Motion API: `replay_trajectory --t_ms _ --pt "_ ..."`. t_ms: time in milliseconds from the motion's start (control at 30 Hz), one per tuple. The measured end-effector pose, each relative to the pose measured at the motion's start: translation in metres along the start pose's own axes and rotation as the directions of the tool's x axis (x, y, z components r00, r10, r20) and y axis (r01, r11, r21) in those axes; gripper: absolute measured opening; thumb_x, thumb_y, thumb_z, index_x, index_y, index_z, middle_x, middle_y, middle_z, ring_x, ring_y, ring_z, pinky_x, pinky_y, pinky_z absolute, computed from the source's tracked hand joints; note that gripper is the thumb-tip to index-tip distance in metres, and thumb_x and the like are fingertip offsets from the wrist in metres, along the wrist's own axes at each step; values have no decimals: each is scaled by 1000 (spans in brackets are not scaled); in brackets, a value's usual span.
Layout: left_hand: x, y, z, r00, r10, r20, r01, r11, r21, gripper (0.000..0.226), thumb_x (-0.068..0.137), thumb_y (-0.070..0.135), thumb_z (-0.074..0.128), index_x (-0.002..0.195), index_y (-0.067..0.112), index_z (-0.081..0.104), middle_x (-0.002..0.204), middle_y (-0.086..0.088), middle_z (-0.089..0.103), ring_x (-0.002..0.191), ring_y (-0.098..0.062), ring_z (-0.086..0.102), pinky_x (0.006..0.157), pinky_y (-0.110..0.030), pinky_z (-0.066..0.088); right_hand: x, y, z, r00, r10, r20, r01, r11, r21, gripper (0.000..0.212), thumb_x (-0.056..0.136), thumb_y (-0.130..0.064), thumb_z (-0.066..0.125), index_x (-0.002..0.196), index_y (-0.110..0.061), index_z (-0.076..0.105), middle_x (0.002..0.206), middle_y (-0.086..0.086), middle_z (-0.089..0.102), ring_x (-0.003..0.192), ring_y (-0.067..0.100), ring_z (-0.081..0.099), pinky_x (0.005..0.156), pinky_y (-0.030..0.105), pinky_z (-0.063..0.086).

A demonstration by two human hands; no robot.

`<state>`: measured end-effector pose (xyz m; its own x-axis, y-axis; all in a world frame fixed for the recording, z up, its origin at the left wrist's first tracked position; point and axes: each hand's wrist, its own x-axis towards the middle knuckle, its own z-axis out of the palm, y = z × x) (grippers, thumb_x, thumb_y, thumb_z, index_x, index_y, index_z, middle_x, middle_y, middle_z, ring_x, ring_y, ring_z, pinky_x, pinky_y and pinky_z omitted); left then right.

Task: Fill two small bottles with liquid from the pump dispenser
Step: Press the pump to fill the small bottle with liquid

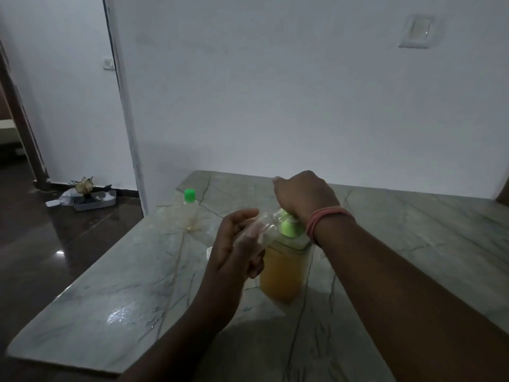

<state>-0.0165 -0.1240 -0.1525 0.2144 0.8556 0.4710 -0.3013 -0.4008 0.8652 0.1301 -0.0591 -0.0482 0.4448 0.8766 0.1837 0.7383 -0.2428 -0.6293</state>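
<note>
A pump dispenser (pixel 283 268) with yellow-orange liquid and a green pump head stands on the marble table (pixel 110 299). My right hand (pixel 303 194) rests on top of the pump head, fingers curled over it. My left hand (pixel 237 249) holds a small clear bottle (pixel 261 227), tilted with its mouth against the green nozzle. A second small clear bottle (pixel 190 213) with a green cap stands upright at the table's far left. A small white cap (pixel 209 253) peeks out left of my left hand.
A white wall runs close behind the table. To the left the table edge drops to a dark glossy floor, where a grey tray (pixel 93 201) with clutter lies near a doorway. A wet patch (pixel 124 315) shines on the table's near left.
</note>
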Motion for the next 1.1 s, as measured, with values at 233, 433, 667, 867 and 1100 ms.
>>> replay_trajectory --t_ms 233,433,667,867,1100 --pt "-16 -4 -10 990 80 119 -95 987 127 44 96 22 50 139 25 41 80 -7 61 71 -22 57 65 -38 49 -1 -11 -3 969 -59 240 73 996 -51 36 84 -41 48 91 -13 70 96 7 70 86 27 66 74 31 49" --pt "-12 -5 -8 973 226 47 -216 820 530 65 91 71 37 138 27 35 96 13 62 74 -6 64 57 -13 48 -3 -9 -1 979 -41 202 56 996 -72 31 84 -37 46 84 -14 67 81 5 68 78 25 64 65 30 45" --pt "-10 -6 -7 986 155 54 -158 817 555 54 93 71 26 126 29 38 96 30 53 76 -2 58 58 -15 46 -3 -14 -9 957 -59 285 94 990 -110 29 96 -35 47 86 -12 62 85 5 64 68 19 60 62 27 45" --pt "-13 -6 -9 992 99 78 -124 884 451 30 101 46 29 124 34 43 83 18 56 63 -7 53 55 -21 43 -6 -14 -3 973 -112 201 139 982 -125 29 81 -37 50 85 -15 69 91 4 72 81 25 65 61 28 43" --pt "-10 -14 -12 990 134 44 -138 860 491 32 100 52 28 123 40 47 84 11 61 60 -8 55 51 -26 44 -6 -14 -8 950 -133 284 170 979 -110 43 93 -41 44 98 -9 73 98 8 71 77 25 62 73 33 50"
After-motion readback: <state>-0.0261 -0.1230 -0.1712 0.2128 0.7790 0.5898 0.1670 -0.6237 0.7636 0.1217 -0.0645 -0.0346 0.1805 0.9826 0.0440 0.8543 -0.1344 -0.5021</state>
